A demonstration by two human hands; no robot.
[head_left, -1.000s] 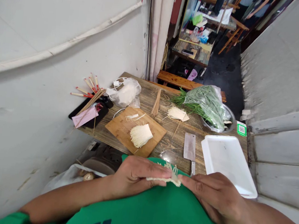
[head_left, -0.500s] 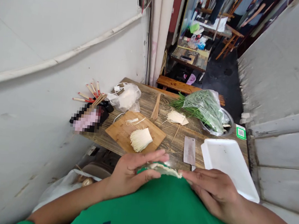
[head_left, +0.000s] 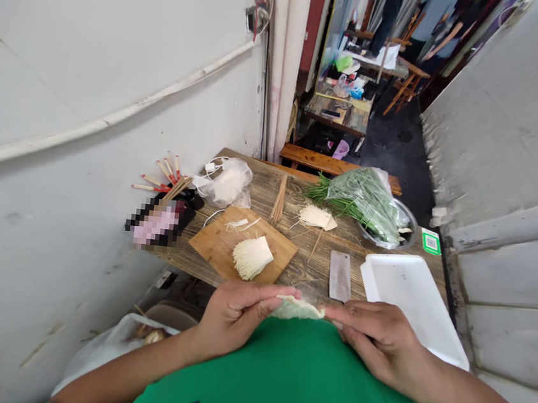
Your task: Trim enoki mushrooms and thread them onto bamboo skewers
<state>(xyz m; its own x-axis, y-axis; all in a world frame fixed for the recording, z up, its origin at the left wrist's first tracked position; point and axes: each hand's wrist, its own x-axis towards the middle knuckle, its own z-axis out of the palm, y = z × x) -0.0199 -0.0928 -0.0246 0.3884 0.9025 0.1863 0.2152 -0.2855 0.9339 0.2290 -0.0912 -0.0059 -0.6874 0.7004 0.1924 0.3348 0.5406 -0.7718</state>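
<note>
Close to my green shirt, a thin pale bunch of enoki mushrooms with a ragged edge is seen nearly edge-on. My left hand is closed on its left end, thumb below and fingers above. At its right end are the fingertips of my right hand, pressed together in a pinch; what lies between them is hidden. Another enoki bunch rests on the wooden cutting board. Farther back lies a flattened enoki bunch beside a thin bamboo skewer. A cleaver lies right of the board.
A white tray stands at the right. Behind it, bagged green vegetables fill a bowl. Bundled skewers and a plastic bag lie toward the back. Walls flank the table; people stand far behind.
My left fingers have closed down onto the enoki bunch, and its face tilts more toward me. My right hand stays at its right end. The camera view has shifted slightly.
</note>
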